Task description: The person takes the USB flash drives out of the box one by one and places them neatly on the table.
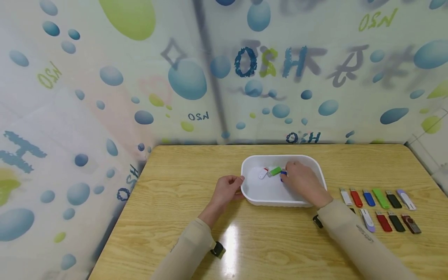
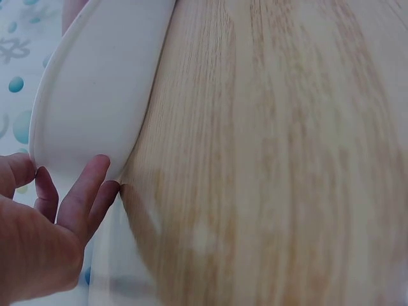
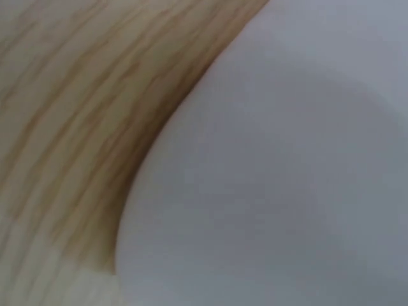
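Observation:
A white plastic bin [image 1: 267, 193] stands on the wooden table. Its left rim is pinched between the thumb and index finger of my left hand [image 1: 225, 190]; in the left wrist view that hand's other fingers [image 2: 83, 201] lie against the bin's outer wall [image 2: 95, 83]. Reaching inside from the right, my right hand [image 1: 302, 179] has its fingertips on a blue USB stick [image 1: 282, 177], partly hidden by the hand. A green USB stick [image 1: 275, 171] and a white one with red [image 1: 263, 173] lie left of it. Only the bin's blurred wall [image 3: 268, 178] and table show in the right wrist view.
Right of the bin, USB sticks lie in two rows, among them a red one [image 1: 356, 198], a green one [image 1: 380, 198] and a brown one [image 1: 411, 224]. My right forearm overlaps the lower row's left end. A patterned curtain [image 1: 189, 128] hangs behind the table [image 1: 168, 186].

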`<act>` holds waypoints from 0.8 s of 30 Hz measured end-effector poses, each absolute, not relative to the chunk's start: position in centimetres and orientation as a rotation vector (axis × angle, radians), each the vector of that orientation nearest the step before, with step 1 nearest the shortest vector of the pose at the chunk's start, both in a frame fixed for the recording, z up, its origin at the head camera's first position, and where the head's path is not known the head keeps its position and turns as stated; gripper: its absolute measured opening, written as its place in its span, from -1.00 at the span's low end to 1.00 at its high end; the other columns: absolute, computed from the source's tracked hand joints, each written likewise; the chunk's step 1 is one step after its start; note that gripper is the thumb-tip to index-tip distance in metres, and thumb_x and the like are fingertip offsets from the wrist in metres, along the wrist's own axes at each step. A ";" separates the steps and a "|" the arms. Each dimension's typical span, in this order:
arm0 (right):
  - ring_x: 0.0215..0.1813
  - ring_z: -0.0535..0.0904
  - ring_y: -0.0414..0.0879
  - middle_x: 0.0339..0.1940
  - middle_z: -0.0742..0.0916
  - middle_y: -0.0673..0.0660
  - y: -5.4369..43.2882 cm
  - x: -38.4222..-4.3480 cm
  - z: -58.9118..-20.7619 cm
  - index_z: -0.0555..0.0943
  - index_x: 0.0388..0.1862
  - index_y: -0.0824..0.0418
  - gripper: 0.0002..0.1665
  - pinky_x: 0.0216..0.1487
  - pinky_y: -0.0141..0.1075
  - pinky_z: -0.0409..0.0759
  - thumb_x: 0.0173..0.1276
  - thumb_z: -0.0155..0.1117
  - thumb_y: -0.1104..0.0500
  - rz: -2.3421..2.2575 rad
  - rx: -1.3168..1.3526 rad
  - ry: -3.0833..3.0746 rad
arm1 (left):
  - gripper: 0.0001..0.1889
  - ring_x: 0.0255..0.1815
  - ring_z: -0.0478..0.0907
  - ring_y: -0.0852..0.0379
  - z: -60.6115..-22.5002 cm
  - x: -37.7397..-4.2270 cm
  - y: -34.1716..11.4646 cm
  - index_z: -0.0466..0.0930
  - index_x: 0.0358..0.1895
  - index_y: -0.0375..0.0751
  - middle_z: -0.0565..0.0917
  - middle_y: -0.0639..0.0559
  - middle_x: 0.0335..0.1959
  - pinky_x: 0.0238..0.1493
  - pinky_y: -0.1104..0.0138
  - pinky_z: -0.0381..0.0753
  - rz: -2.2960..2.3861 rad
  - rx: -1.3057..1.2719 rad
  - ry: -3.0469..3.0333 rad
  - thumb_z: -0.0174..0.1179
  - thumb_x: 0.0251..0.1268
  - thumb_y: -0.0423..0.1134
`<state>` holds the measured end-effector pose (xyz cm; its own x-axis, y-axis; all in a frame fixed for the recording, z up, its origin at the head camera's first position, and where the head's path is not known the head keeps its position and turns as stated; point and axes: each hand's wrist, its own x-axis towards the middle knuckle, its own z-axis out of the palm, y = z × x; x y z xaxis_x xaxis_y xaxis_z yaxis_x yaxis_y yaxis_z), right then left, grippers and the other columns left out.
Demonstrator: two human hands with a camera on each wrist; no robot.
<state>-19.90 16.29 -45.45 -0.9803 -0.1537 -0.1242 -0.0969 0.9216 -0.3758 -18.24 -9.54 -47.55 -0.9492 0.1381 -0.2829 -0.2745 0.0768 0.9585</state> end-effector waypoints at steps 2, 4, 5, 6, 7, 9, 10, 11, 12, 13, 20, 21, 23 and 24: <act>-0.37 0.47 0.01 -0.38 0.56 0.16 16.2 -20.1 -45.6 0.57 -0.14 0.35 -0.68 -0.40 -0.23 0.48 0.54 0.29 0.06 -0.572 -0.157 2.920 | -0.57 0.00 0.72 -0.20 -47.6 -18.2 -9.6 0.57 0.12 -0.57 0.65 -0.35 0.01 -0.07 0.13 0.83 1.943 -0.133 2.063 0.16 0.60 -0.14; -0.40 0.45 0.00 -0.43 0.54 0.14 16.0 -20.4 -45.7 0.58 -0.20 0.34 -0.68 -0.44 -0.26 0.42 0.53 0.30 0.06 -0.587 -0.136 2.914 | -0.57 -0.01 0.73 -0.20 -47.7 -18.3 -9.6 0.57 0.12 -0.57 0.65 -0.35 0.00 -0.06 0.13 0.83 1.946 -0.136 2.058 0.17 0.60 -0.14; -0.41 0.45 0.00 -0.44 0.54 0.14 16.0 -20.4 -45.8 0.58 -0.22 0.34 -0.68 -0.44 -0.27 0.41 0.53 0.31 0.06 -0.594 -0.132 2.913 | -0.57 -0.01 0.73 -0.19 -47.7 -18.3 -9.6 0.58 0.11 -0.57 0.65 -0.35 0.00 -0.06 0.13 0.82 1.948 -0.138 2.056 0.18 0.59 -0.14; -0.41 0.45 -0.01 -0.44 0.54 0.13 15.9 -20.5 -45.9 0.59 -0.24 0.33 -0.68 -0.44 -0.27 0.41 0.52 0.32 0.06 -0.603 -0.126 2.913 | -0.58 -0.02 0.73 -0.19 -47.7 -18.3 -9.6 0.58 0.10 -0.56 0.65 -0.34 -0.01 -0.06 0.13 0.82 1.950 -0.141 2.052 0.19 0.59 -0.14; -0.41 0.45 -0.01 -0.45 0.54 0.12 15.9 -20.5 -46.0 0.60 -0.24 0.33 -0.68 -0.43 -0.27 0.42 0.51 0.33 0.06 -0.604 -0.128 2.918 | -0.58 -0.03 0.73 -0.18 -47.8 -18.3 -9.6 0.58 0.10 -0.56 0.65 -0.34 -0.02 -0.06 0.13 0.82 1.949 -0.143 2.053 0.19 0.59 -0.15; -0.40 0.45 -0.01 -0.45 0.55 0.12 15.8 -20.6 -46.1 0.63 -0.26 0.34 -0.69 -0.41 -0.25 0.44 0.49 0.35 0.07 -0.599 -0.140 2.930 | -0.59 -0.05 0.74 -0.16 -47.8 -18.3 -9.6 0.58 0.09 -0.56 0.66 -0.32 -0.03 -0.06 0.13 0.83 1.950 -0.145 2.051 0.18 0.59 -0.15; -0.40 0.46 0.00 -0.45 0.56 0.12 15.7 -20.6 -46.2 0.64 -0.25 0.35 -0.69 -0.40 -0.24 0.46 0.48 0.36 0.08 -0.591 -0.149 2.938 | -0.59 -0.05 0.74 -0.14 -47.8 -18.3 -9.6 0.58 0.08 -0.56 0.66 -0.32 -0.04 -0.06 0.14 0.83 1.949 -0.145 2.052 0.18 0.59 -0.16; -0.40 0.46 0.00 -0.45 0.56 0.12 15.7 -20.7 -46.2 0.65 -0.25 0.35 -0.70 -0.39 -0.23 0.47 0.48 0.36 0.09 -0.587 -0.155 2.943 | -0.60 -0.06 0.74 -0.13 -47.8 -18.4 -9.6 0.59 0.08 -0.56 0.66 -0.31 -0.05 -0.07 0.14 0.83 1.949 -0.147 2.051 0.18 0.59 -0.16; -0.39 0.46 0.00 -0.45 0.57 0.12 15.7 -20.7 -46.3 0.65 -0.24 0.36 -0.71 -0.37 -0.22 0.49 0.48 0.35 0.10 -0.580 -0.156 2.946 | -0.60 -0.07 0.74 -0.12 -47.8 -18.4 -9.6 0.59 0.08 -0.56 0.66 -0.31 -0.05 -0.07 0.14 0.83 1.950 -0.148 2.051 0.18 0.59 -0.16; -0.39 0.46 0.00 -0.45 0.57 0.12 15.6 -20.8 -46.3 0.65 -0.23 0.38 -0.71 -0.37 -0.21 0.51 0.48 0.35 0.12 -0.568 -0.157 2.949 | -0.60 -0.07 0.74 -0.12 -47.8 -18.4 -9.5 0.58 0.08 -0.57 0.66 -0.31 -0.06 -0.07 0.15 0.83 1.953 -0.148 2.048 0.17 0.60 -0.17; -0.46 0.48 0.00 -0.50 0.56 0.15 15.6 -20.9 -46.2 0.61 -0.33 0.38 -0.81 -0.45 -0.24 0.49 0.44 0.25 0.25 -0.570 -0.128 2.936 | -0.60 -0.05 0.73 -0.14 -47.8 -18.4 -9.6 0.57 0.07 -0.59 0.65 -0.32 -0.05 -0.07 0.16 0.83 1.965 -0.147 2.040 0.17 0.59 -0.18; -0.46 0.47 0.00 -0.51 0.55 0.15 15.6 -20.9 -46.2 0.60 -0.36 0.36 -0.82 -0.46 -0.24 0.48 0.42 0.25 0.26 -0.576 -0.125 2.936 | -0.60 -0.05 0.73 -0.15 -47.7 -18.4 -9.6 0.57 0.07 -0.58 0.65 -0.32 -0.05 -0.07 0.16 0.83 1.961 -0.147 2.043 0.17 0.59 -0.18; -0.47 0.46 0.01 -0.51 0.54 0.16 15.8 -20.8 -46.2 0.57 -0.40 0.33 -0.83 -0.48 -0.25 0.46 0.40 0.26 0.28 -0.587 -0.121 2.934 | -0.59 -0.04 0.73 -0.17 -47.6 -18.3 -9.6 0.58 0.08 -0.57 0.65 -0.33 -0.03 -0.07 0.16 0.83 1.951 -0.147 2.050 0.17 0.60 -0.16; -0.47 0.46 0.01 -0.52 0.54 0.16 15.8 -20.8 -46.1 0.56 -0.42 0.33 -0.83 -0.47 -0.25 0.45 0.39 0.26 0.28 -0.586 -0.119 2.936 | -0.59 -0.03 0.73 -0.18 -47.6 -18.3 -9.6 0.58 0.09 -0.57 0.65 -0.33 -0.02 -0.06 0.15 0.82 1.949 -0.148 2.050 0.18 0.59 -0.16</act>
